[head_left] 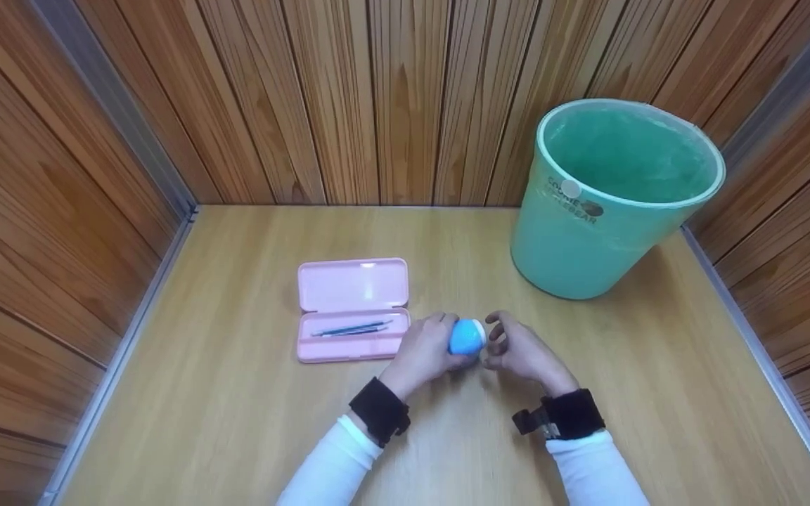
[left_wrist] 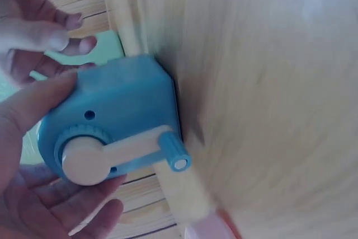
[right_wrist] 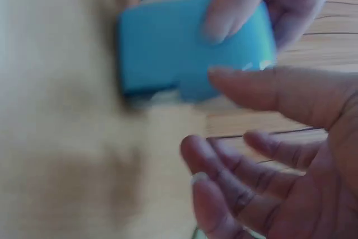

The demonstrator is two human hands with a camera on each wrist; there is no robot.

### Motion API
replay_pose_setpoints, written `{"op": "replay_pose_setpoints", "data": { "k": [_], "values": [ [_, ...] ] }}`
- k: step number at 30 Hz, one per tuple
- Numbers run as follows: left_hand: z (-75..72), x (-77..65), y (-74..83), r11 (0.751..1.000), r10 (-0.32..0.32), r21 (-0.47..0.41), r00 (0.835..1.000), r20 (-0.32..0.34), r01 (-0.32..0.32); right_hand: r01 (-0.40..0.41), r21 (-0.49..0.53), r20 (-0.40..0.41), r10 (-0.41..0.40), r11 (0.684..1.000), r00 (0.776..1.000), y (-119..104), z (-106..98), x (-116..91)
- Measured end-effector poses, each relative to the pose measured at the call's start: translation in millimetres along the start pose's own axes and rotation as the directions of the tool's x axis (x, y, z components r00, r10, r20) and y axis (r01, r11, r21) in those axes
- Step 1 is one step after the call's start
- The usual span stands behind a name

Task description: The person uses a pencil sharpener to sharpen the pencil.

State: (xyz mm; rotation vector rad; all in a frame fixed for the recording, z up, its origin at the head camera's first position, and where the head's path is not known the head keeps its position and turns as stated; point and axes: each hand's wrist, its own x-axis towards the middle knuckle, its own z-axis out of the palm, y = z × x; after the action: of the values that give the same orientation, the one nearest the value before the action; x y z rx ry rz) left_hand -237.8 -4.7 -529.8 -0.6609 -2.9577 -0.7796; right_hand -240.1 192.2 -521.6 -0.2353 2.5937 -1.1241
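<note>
My left hand point(head_left: 425, 349) grips a blue hand-crank pencil sharpener point(head_left: 467, 337), thumb on one side and fingers round the other. In the left wrist view the sharpener point(left_wrist: 131, 99) shows its white crank arm point(left_wrist: 134, 148) with a blue knob. My right hand point(head_left: 519, 350) is just right of the sharpener with its fingers loosely bent and nothing held. Seen from the right wrist, one fingertip of that hand point(right_wrist: 313, 155) overlaps the sharpener's edge point(right_wrist: 162, 48). Left of the hands lies an open pink pencil case point(head_left: 354, 287) with a few thin pencils point(head_left: 352, 329) inside.
A green trash bin point(head_left: 581, 239) with a clear liner stands at the back right of the wooden table point(head_left: 236, 422). Wood-panelled walls point(head_left: 405, 105) enclose the back and both sides. The pencil case's right edge sits close beside my left hand.
</note>
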Motion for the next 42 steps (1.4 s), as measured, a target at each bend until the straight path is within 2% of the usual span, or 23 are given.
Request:
{"op": "replay_pose_setpoints", "data": {
  "k": [5,9,19,23,32,42],
  "values": [
    [-4.0,-1.3,-5.5,0.999,-0.010,-0.034,0.999,0.051,0.011,0.015,-0.082,0.032,-0.012,0.997,0.999,9.4,7.2,8.2],
    [-8.0,-1.7,-8.7,0.998,-0.013,-0.057,0.997,0.072,0.017,0.047,-0.087,0.049,-0.042,0.995,0.998,12.0,14.8,13.6],
    [-12.4,-4.0,-18.3,0.996,0.063,-0.064,0.994,0.085,-0.057,0.157,-0.148,0.035,-0.154,0.976,0.988,16.8,24.7,20.3],
    [-13.8,-4.7,-18.6,0.997,0.066,-0.042,0.993,0.100,-0.062,0.156,-0.140,0.051,-0.150,0.978,0.987,19.1,25.1,22.7],
    [-17.0,-2.8,-16.1,0.997,0.075,-0.003,0.990,0.117,-0.075,0.222,-0.095,0.119,-0.210,0.970,0.970,27.9,18.2,27.6],
    [-17.6,0.0,-12.5,0.996,0.080,0.015,0.989,0.123,-0.083,0.184,-0.042,0.147,-0.177,0.982,0.973,30.8,11.1,29.4]
  ]
}}
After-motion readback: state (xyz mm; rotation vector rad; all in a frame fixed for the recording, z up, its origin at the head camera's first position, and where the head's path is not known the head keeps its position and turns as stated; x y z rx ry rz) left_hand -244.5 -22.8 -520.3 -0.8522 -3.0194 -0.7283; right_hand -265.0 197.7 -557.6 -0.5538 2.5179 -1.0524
